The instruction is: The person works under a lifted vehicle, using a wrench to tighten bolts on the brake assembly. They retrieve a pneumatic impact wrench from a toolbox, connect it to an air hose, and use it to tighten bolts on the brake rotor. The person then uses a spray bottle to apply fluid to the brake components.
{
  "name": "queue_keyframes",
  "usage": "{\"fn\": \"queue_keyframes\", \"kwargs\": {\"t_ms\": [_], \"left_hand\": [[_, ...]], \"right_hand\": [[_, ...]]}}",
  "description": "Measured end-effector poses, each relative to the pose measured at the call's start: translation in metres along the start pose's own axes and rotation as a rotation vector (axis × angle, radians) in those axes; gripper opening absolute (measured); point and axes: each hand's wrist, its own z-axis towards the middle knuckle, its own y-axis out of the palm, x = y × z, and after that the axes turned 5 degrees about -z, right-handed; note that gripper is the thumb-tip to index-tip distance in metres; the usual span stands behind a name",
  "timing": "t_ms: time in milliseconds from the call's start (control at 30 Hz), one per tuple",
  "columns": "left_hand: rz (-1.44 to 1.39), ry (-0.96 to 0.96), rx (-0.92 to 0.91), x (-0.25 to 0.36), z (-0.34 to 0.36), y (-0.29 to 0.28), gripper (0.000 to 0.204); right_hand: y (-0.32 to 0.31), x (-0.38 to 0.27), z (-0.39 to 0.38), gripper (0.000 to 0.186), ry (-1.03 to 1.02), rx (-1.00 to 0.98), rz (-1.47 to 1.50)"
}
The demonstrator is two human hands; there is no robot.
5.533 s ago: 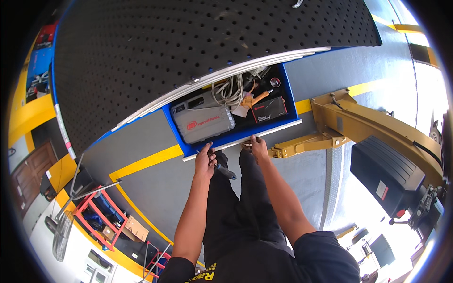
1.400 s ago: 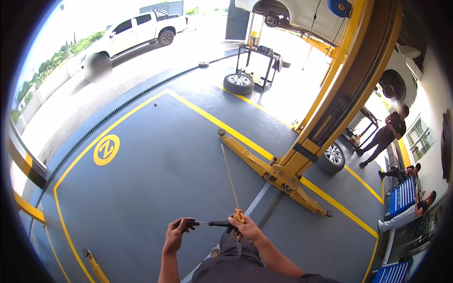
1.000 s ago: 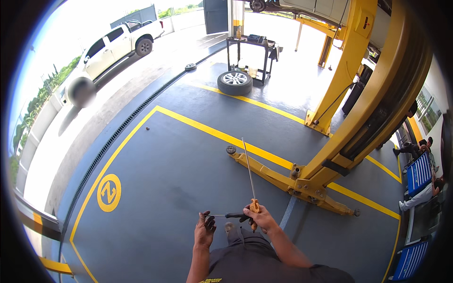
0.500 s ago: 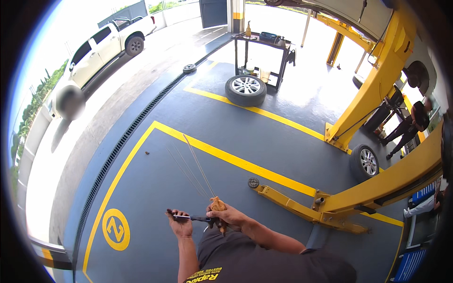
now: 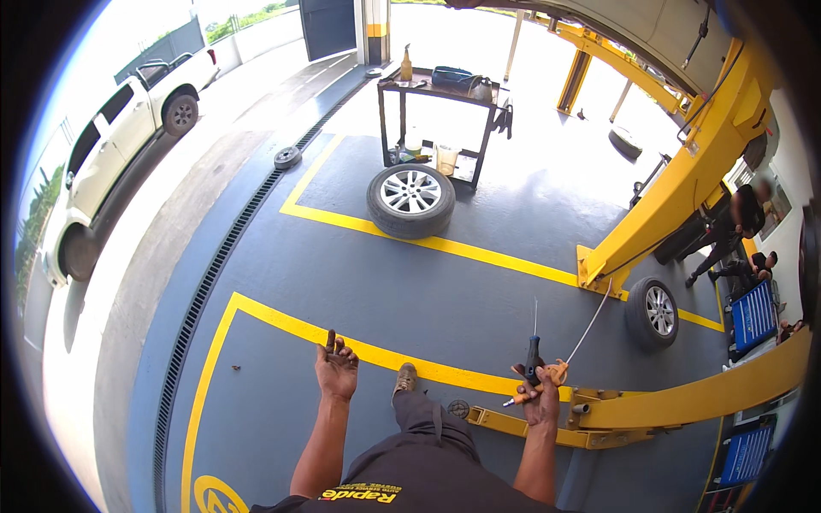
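Observation:
My left hand [image 5: 336, 369] is raised at the lower middle, palm up, fingers apart and loosely bent, holding nothing. To its right, my right hand [image 5: 540, 402] grips two tools together: a screwdriver [image 5: 534, 350] with a dark handle and thin shaft pointing upward, and an orange-handled tool [image 5: 556, 374] with a long thin metal rod angled up to the right and a short metal end below. My shoe [image 5: 405, 380] is on the floor between my forearms.
A black cart [image 5: 434, 94] with bottles stands ahead behind a lying wheel [image 5: 410, 197]. An upright wheel [image 5: 654, 312] is beside yellow lift posts [image 5: 650, 214] and low arms [image 5: 693, 398]. Two co-workers [image 5: 735, 224] [image 5: 749, 268] are near blue tool cabinets [image 5: 753, 315]. A pickup [image 5: 128, 128] is outside.
My left hand has let go of the screwdriver and moved apart. The screwdriver has turned upright in my right hand, which moved right. The cart and lying wheel appear nearer.

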Motion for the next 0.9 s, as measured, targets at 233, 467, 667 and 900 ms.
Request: {"fn": "queue_keyframes", "kwargs": {"t_ms": [233, 467, 667, 900], "left_hand": [[0.162, -0.172, 0.192, 0.002, 0.192, 0.057, 0.036], [0.265, -0.183, 0.436, 0.016, 0.413, 0.074, 0.018], [0.192, -0.184, 0.471, -0.008, 0.607, 0.139, 0.019], [0.416, -0.285, 0.206, -0.069, 0.824, 0.356, 0.021]], "right_hand": [[0.157, -0.011, 0.223, 0.026, 0.123, 0.031, 0.006], [0.302, -0.013, 0.443, 0.020, -0.077, 0.250, -0.413], [0.384, -0.036, 0.624, 0.023, -0.215, 0.470, -0.604], [0.457, -0.133, 0.835, 0.027, -0.412, 0.481, -0.698]]}}
